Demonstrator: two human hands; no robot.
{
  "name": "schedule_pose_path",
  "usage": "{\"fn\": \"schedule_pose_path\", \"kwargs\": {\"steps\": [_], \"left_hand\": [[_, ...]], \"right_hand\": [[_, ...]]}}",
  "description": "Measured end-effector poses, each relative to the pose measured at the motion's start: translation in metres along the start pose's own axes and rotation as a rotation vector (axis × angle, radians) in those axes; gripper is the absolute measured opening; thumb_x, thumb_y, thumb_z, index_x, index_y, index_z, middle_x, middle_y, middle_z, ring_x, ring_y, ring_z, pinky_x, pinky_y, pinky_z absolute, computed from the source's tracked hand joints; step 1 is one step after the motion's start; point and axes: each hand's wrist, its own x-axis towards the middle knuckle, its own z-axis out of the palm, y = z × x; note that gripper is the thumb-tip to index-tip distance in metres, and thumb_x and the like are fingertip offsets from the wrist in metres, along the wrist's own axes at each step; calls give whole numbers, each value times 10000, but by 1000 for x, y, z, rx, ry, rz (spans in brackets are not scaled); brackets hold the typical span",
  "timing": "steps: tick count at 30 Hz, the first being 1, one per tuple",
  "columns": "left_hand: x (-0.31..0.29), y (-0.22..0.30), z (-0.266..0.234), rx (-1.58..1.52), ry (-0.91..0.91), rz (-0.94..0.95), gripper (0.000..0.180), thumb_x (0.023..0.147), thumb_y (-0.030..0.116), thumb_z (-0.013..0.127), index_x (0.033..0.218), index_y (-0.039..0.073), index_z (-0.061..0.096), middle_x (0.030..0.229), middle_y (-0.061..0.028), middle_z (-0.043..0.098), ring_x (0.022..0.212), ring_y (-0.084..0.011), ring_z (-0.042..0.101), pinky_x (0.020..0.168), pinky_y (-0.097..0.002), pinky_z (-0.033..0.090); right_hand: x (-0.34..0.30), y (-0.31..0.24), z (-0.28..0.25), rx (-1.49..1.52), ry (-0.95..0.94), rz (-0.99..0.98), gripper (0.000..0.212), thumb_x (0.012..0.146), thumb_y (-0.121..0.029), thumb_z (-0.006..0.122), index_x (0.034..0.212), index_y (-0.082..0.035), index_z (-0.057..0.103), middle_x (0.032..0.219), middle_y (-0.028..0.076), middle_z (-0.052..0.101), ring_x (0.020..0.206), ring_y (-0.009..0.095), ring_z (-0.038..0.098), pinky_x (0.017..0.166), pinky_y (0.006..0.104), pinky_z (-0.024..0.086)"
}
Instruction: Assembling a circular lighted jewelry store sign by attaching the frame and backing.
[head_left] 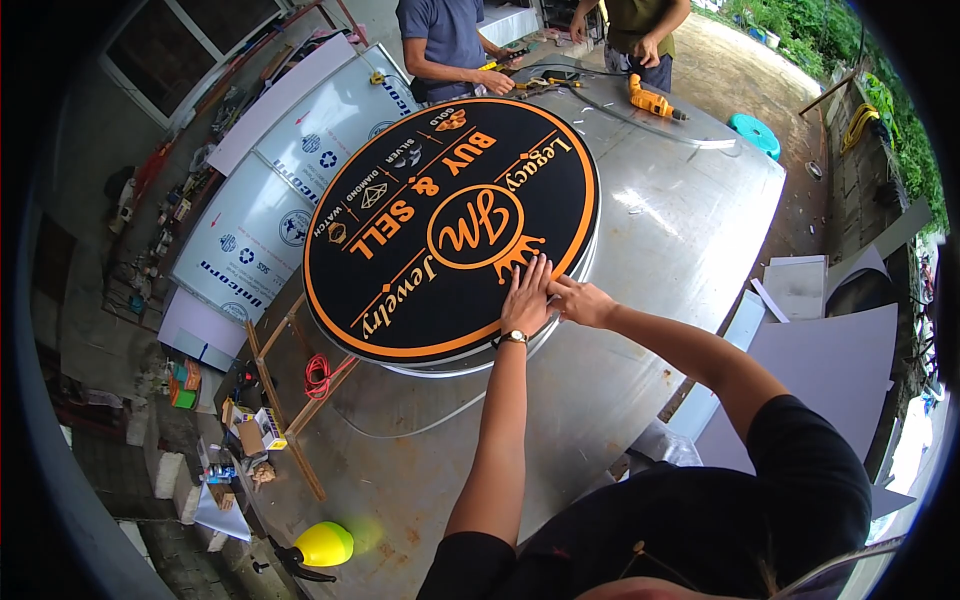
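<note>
A large round sign [400,270] lies face up on the metal table, black with an orange border, orange and cream lettering and small emblems. Its lettering is tilted away from upright. My left hand [526,297], a watch on its wrist, rests flat on the sign's near right part, fingers stretched out. Right beside it, at the sign's edge, my right hand [583,303] has its fingers curled and pressed together. Whatever those fingers hold, if anything, is hidden. A pale rim shows under the sign's near edge.
On the metal table [690,215] lie an orange power drill [655,100] and a yellow spray bottle [325,543]. Two people stand at the far side, one holding a tool. Film-covered panels [260,240] lean at left; a red cord coil [317,376] lies near a wooden frame.
</note>
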Motion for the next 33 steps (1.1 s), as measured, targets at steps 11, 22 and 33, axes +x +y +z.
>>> {"fn": "schedule_pose_path", "kwargs": {"steps": [11, 22, 33], "left_hand": [[0, -1, 2, -13, 14, 6, 858, 886, 378, 623, 1532, 69, 152, 1613, -81, 140, 1487, -211, 128, 1220, -453, 122], [0, -1, 1, -4, 16, 5, 849, 890, 375, 615, 1532, 67, 152, 1611, -83, 150, 1484, -218, 143, 1219, -457, 125], [0, 0, 1, 2, 18, 7, 849, 883, 365, 628, 1529, 65, 165, 1608, -84, 162, 1482, -219, 152, 1217, -458, 130]], "right_hand": [[0, -1, -1, 7, 6, -3, 314, 777, -276, 733, 1063, -146, 721, 1220, 29, 457, 1192, 223, 461, 905, 306, 562], [0, 2, 4, 19, 60, -35, 261, 772, -270, 738, 993, -134, 715, 1175, 33, 479, 1162, 221, 471, 847, 319, 571], [0, 3, 7, 19, 65, -23, 258, 773, -271, 737, 987, -129, 717, 1157, 36, 479, 1158, 220, 471, 867, 308, 562]]}}
